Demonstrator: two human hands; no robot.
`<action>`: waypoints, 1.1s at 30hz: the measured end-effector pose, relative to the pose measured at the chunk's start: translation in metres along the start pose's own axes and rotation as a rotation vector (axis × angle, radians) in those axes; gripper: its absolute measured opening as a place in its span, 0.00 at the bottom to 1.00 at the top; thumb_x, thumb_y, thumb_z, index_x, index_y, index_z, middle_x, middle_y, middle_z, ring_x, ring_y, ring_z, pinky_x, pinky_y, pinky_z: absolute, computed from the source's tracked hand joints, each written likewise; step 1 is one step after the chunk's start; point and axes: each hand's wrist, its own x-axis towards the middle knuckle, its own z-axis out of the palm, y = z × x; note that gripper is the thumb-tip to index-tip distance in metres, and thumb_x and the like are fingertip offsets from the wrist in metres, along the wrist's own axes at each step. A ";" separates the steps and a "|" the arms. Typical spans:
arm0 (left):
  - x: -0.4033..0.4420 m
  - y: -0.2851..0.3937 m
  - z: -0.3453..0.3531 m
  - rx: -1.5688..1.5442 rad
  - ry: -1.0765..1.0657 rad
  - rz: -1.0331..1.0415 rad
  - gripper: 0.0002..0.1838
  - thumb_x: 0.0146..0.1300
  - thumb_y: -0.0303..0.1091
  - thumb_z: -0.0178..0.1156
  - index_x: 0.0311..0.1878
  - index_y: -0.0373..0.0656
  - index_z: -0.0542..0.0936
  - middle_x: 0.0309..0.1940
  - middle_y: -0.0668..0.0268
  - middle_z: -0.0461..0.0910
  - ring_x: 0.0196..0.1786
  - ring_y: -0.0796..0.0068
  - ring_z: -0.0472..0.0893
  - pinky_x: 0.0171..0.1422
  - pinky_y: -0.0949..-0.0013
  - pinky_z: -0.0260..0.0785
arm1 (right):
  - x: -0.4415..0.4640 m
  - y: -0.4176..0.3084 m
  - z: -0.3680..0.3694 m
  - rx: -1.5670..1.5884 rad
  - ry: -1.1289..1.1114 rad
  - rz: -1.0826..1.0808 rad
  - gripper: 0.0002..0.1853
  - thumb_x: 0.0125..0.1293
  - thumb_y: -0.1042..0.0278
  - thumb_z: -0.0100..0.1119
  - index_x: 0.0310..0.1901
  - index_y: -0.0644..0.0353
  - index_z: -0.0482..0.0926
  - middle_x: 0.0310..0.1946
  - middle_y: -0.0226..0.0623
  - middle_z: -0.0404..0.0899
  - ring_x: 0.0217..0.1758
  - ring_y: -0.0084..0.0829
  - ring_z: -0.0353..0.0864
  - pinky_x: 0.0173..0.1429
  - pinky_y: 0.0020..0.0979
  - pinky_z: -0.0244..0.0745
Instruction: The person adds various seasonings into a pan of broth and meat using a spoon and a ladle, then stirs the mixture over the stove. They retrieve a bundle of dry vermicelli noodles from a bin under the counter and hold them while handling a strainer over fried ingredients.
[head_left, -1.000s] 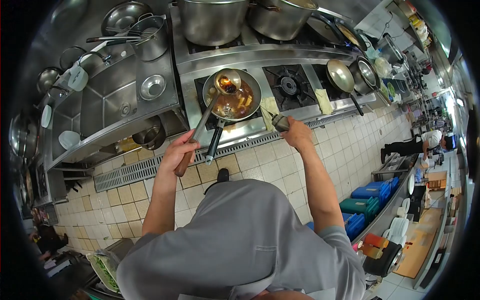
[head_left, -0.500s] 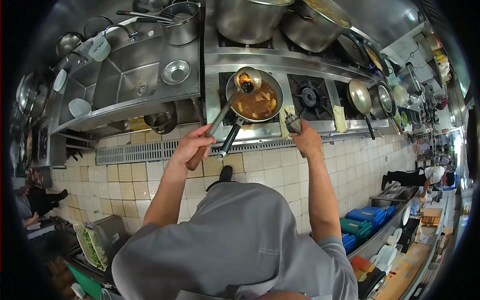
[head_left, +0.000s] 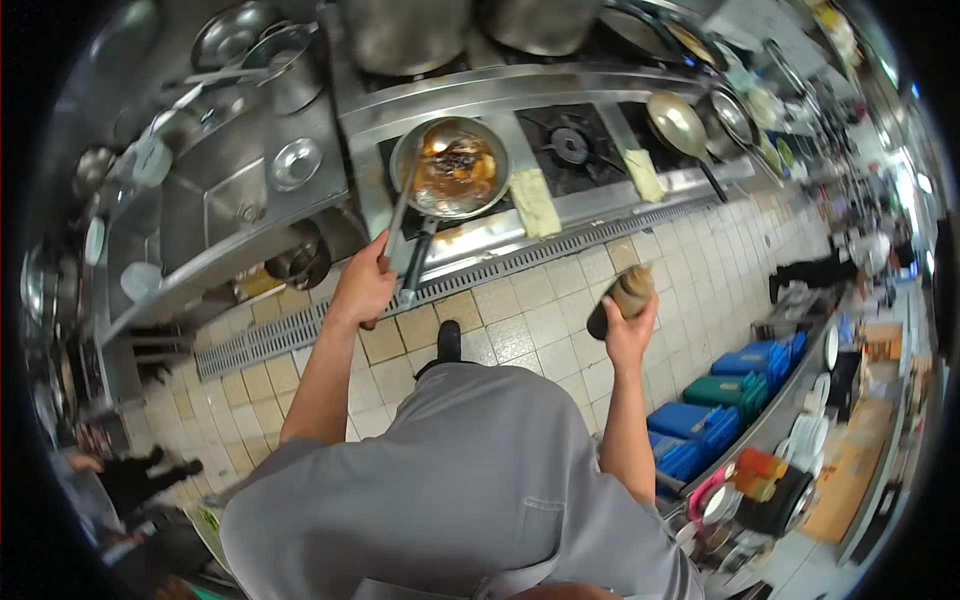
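My left hand is closed round the handle of a ladle, whose bowl rests down in the pan. Brown sauce with yellowish and dark pieces fills the frying pan on the burner. The pan's black handle points toward me beside the ladle, and no hand is on it. Out to the right, over the tiled floor, my right hand grips a bottle with a dark lower end.
Folded cloths lie by the burners. A light pan is at the right of the stove, a sink at the left. Large pots stand behind. Blue bins are at lower right. Other people are at far right and lower left.
The ladle's bowl has gone down into the sauce, its dark contents now in the pan. My right hand has drawn the bottle back from the stove toward me. The view has shifted.
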 end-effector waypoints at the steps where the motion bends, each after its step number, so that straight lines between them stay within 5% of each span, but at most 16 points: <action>1: -0.004 0.004 0.006 0.073 0.002 0.013 0.36 0.59 0.25 0.57 0.73 0.37 0.64 0.31 0.55 0.80 0.35 0.64 0.81 0.43 0.62 0.74 | -0.020 0.013 -0.032 -0.023 0.039 0.056 0.34 0.58 0.76 0.71 0.65 0.64 0.66 0.53 0.41 0.77 0.56 0.34 0.78 0.62 0.36 0.74; 2: -0.001 -0.019 0.023 0.281 0.069 0.133 0.34 0.60 0.24 0.56 0.72 0.37 0.66 0.32 0.55 0.81 0.34 0.63 0.82 0.43 0.58 0.75 | -0.039 0.023 -0.070 -0.059 0.120 0.119 0.35 0.58 0.76 0.71 0.66 0.64 0.65 0.54 0.41 0.77 0.56 0.34 0.78 0.62 0.36 0.75; 6: -0.040 0.030 0.062 0.057 -0.045 0.115 0.37 0.58 0.15 0.49 0.75 0.37 0.63 0.56 0.48 0.80 0.54 0.60 0.81 0.59 0.63 0.73 | -0.133 0.040 -0.214 -0.031 0.591 0.176 0.34 0.57 0.74 0.72 0.63 0.64 0.66 0.53 0.42 0.77 0.58 0.34 0.77 0.64 0.37 0.73; 7: -0.024 0.008 0.080 0.056 -0.026 0.189 0.37 0.57 0.17 0.50 0.74 0.36 0.64 0.61 0.47 0.77 0.59 0.57 0.80 0.64 0.62 0.69 | -0.156 0.005 -0.250 -0.292 0.731 0.192 0.35 0.56 0.69 0.73 0.64 0.63 0.66 0.54 0.43 0.77 0.58 0.33 0.77 0.64 0.37 0.72; 9: 0.005 -0.013 0.099 0.208 -0.055 0.342 0.36 0.55 0.22 0.52 0.72 0.33 0.66 0.65 0.45 0.74 0.66 0.50 0.74 0.72 0.62 0.61 | -0.226 0.017 -0.329 -0.272 0.951 0.261 0.35 0.55 0.64 0.73 0.62 0.61 0.66 0.53 0.44 0.79 0.58 0.36 0.79 0.64 0.38 0.73; 11: 0.058 -0.053 0.122 0.240 0.096 0.368 0.37 0.58 0.25 0.53 0.75 0.35 0.62 0.54 0.45 0.80 0.52 0.50 0.82 0.57 0.57 0.73 | -0.284 0.012 -0.397 -0.312 1.196 0.277 0.34 0.55 0.65 0.73 0.61 0.60 0.66 0.52 0.44 0.80 0.57 0.37 0.81 0.63 0.38 0.75; 14: -0.011 0.033 0.151 -0.011 -0.048 -0.023 0.40 0.60 0.26 0.53 0.78 0.37 0.56 0.35 0.52 0.80 0.23 0.60 0.78 0.27 0.59 0.69 | -0.373 -0.002 -0.482 -0.482 1.498 0.294 0.36 0.55 0.67 0.74 0.62 0.62 0.64 0.54 0.46 0.79 0.56 0.37 0.81 0.63 0.38 0.75; 15: 0.015 0.013 0.167 -0.128 0.062 0.017 0.44 0.60 0.26 0.54 0.80 0.40 0.49 0.25 0.60 0.72 0.11 0.71 0.61 0.15 0.65 0.51 | -0.410 0.020 -0.518 -0.570 1.567 0.228 0.37 0.54 0.67 0.75 0.62 0.64 0.64 0.53 0.47 0.80 0.55 0.38 0.82 0.62 0.39 0.75; 18: 0.008 0.038 0.189 -0.254 0.112 -0.049 0.29 0.59 0.26 0.55 0.67 0.38 0.69 0.22 0.61 0.71 0.13 0.71 0.63 0.16 0.66 0.53 | -0.486 0.032 -0.591 -0.774 1.766 0.362 0.35 0.51 0.65 0.76 0.57 0.65 0.68 0.49 0.47 0.81 0.52 0.41 0.83 0.58 0.37 0.76; 19: 0.050 0.020 0.189 -0.230 0.065 -0.184 0.05 0.58 0.28 0.56 0.38 0.43 0.76 0.16 0.66 0.66 0.12 0.73 0.61 0.16 0.67 0.50 | -0.508 0.046 -0.613 -0.796 1.811 0.451 0.35 0.50 0.63 0.77 0.57 0.66 0.69 0.49 0.49 0.81 0.52 0.44 0.83 0.59 0.39 0.76; 22: 0.047 0.043 0.187 -0.300 -0.062 -0.240 0.11 0.57 0.30 0.56 0.23 0.50 0.65 0.12 0.72 0.61 0.11 0.75 0.60 0.16 0.70 0.49 | -0.564 0.117 -0.660 -1.025 1.796 0.633 0.35 0.47 0.60 0.77 0.55 0.65 0.72 0.48 0.51 0.81 0.54 0.48 0.81 0.61 0.42 0.74; 27: 0.077 0.065 0.169 -0.565 -0.238 -0.389 0.06 0.59 0.32 0.56 0.26 0.50 0.72 0.11 0.78 0.65 0.13 0.78 0.66 0.18 0.72 0.50 | -0.594 0.186 -0.687 -1.124 1.516 0.799 0.29 0.45 0.61 0.75 0.50 0.64 0.78 0.46 0.51 0.82 0.54 0.50 0.80 0.61 0.42 0.74; 30: 0.066 0.075 0.159 -0.605 -0.161 -0.336 0.05 0.58 0.34 0.59 0.28 0.49 0.74 0.15 0.77 0.71 0.17 0.78 0.70 0.23 0.71 0.55 | -0.608 0.176 -0.685 -0.853 1.400 0.957 0.27 0.47 0.61 0.74 0.49 0.63 0.81 0.45 0.51 0.84 0.51 0.49 0.83 0.58 0.42 0.76; 32: 0.072 0.072 0.151 -0.615 -0.188 -0.319 0.05 0.58 0.37 0.59 0.29 0.48 0.77 0.19 0.75 0.77 0.21 0.76 0.74 0.26 0.70 0.58 | -0.627 0.136 -0.663 -0.967 1.566 0.728 0.17 0.57 0.58 0.69 0.44 0.59 0.84 0.46 0.50 0.84 0.51 0.51 0.82 0.57 0.44 0.76; 33: 0.068 0.071 0.148 -0.626 -0.198 -0.313 0.05 0.58 0.37 0.59 0.29 0.48 0.78 0.19 0.75 0.78 0.21 0.76 0.74 0.26 0.71 0.58 | -0.640 0.114 -0.647 -1.080 1.630 0.810 0.18 0.60 0.54 0.67 0.45 0.57 0.84 0.45 0.50 0.84 0.50 0.50 0.82 0.56 0.44 0.76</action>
